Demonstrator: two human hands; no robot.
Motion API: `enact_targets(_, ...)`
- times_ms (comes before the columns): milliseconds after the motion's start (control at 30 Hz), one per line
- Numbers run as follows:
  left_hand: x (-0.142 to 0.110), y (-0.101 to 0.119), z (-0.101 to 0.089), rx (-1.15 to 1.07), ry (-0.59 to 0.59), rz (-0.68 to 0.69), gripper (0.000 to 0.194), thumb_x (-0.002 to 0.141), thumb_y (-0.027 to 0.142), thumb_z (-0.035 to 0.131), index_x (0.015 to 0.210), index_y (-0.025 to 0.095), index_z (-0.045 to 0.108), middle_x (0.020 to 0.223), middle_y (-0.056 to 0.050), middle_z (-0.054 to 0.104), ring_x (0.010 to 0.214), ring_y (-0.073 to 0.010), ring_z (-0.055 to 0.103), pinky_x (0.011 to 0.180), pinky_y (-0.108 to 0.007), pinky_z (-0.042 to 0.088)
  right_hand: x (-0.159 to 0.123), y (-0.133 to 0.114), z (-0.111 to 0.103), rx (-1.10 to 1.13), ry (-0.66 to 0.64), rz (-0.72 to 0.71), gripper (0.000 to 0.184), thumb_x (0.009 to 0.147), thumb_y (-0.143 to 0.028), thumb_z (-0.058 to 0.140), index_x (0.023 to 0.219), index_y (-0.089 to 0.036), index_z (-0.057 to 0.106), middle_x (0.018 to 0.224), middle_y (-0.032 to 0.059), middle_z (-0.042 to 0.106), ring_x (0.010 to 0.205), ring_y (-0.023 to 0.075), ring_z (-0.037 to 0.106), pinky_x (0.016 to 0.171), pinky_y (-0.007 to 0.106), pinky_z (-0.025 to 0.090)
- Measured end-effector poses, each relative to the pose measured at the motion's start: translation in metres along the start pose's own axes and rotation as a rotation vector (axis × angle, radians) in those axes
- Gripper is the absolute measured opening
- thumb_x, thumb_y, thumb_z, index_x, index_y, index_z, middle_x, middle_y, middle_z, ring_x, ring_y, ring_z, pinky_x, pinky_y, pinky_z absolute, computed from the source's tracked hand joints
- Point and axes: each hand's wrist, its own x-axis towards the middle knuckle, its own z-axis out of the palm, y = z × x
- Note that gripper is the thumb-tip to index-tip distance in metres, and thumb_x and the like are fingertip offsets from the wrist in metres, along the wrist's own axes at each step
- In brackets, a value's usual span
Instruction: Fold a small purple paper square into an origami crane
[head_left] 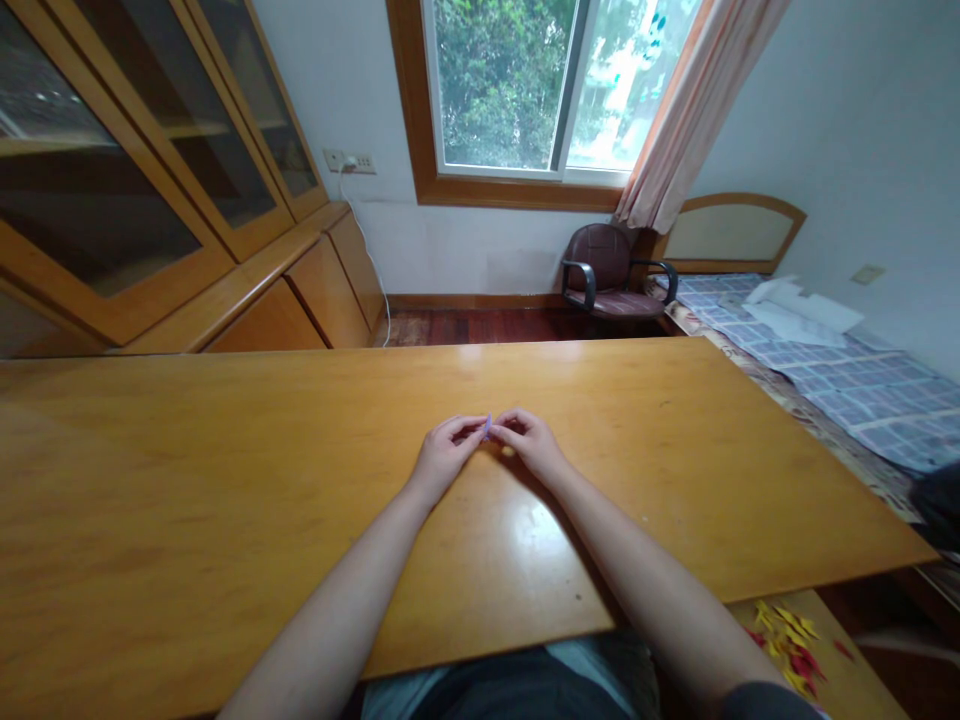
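Observation:
A small, thin purple piece point(488, 426) is held just above the wooden table point(225, 480), around the middle of the head view; it is too small for me to tell its kind. From the left, my left hand point(444, 455) pinches it between thumb and fingers. My right hand point(534, 445) meets it from the other side, its thumb and fingertips also closed on the piece. The fingertips of both hands nearly touch and partly cover it.
At lower right, red and yellow small pieces point(791, 640) lie on a lower wooden surface point(862, 675) beside the table. Beyond the table are a wooden cabinet point(262, 325), a dark red armchair point(604, 260) and a bed with a checked cover point(862, 385).

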Motion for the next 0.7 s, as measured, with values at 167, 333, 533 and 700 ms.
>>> enact_targets(167, 0.000, 0.002, -0.001, 0.071, -0.023, 0.071, 0.020, 0.088, 0.033, 0.064, 0.099, 0.021, 0.075, 0.097, -0.006, 0.074, 0.091, -0.0205, 0.068, 0.084, -0.032, 0.054, -0.001, -0.002, 0.000, -0.076, 0.003, -0.092, 0.031, 0.078, -0.050, 0.073, 0.078, -0.019, 0.069, 0.082, 0.0053, 0.069, 0.073, 0.0184, 0.064, 0.069, 0.030, 0.053)
enact_targets(333, -0.001, 0.006, -0.002, 0.080, -0.037, 0.096, 0.019, 0.087, 0.032, 0.066, 0.098, 0.020, 0.075, 0.095, -0.007, 0.073, 0.089, -0.0203, 0.068, 0.082, -0.031, 0.053, -0.001, -0.001, -0.002, -0.107, -0.003, -0.127, 0.030, 0.080, -0.048, 0.072, 0.079, -0.019, 0.069, 0.081, 0.0039, 0.067, 0.072, 0.0174, 0.063, 0.070, 0.030, 0.052)
enact_targets(533, -0.001, 0.007, -0.001, 0.078, -0.042, 0.058, 0.018, 0.086, 0.032, 0.065, 0.096, 0.020, 0.076, 0.095, -0.006, 0.074, 0.088, -0.0202, 0.068, 0.082, -0.031, 0.053, 0.000, 0.006, -0.003, -0.139, 0.011, -0.106, 0.027, 0.081, -0.045, 0.071, 0.080, -0.018, 0.067, 0.079, 0.0036, 0.068, 0.072, 0.0174, 0.062, 0.071, 0.030, 0.050)
enact_targets(700, -0.001, 0.005, -0.001, 0.071, -0.056, 0.021, 0.019, 0.086, 0.031, 0.065, 0.097, 0.019, 0.076, 0.095, -0.007, 0.074, 0.090, -0.0204, 0.068, 0.083, -0.031, 0.052, 0.001, 0.010, -0.003, -0.155, 0.004, -0.082, 0.029, 0.081, -0.047, 0.071, 0.080, -0.018, 0.066, 0.079, 0.0038, 0.069, 0.073, 0.0180, 0.062, 0.070, 0.030, 0.049)
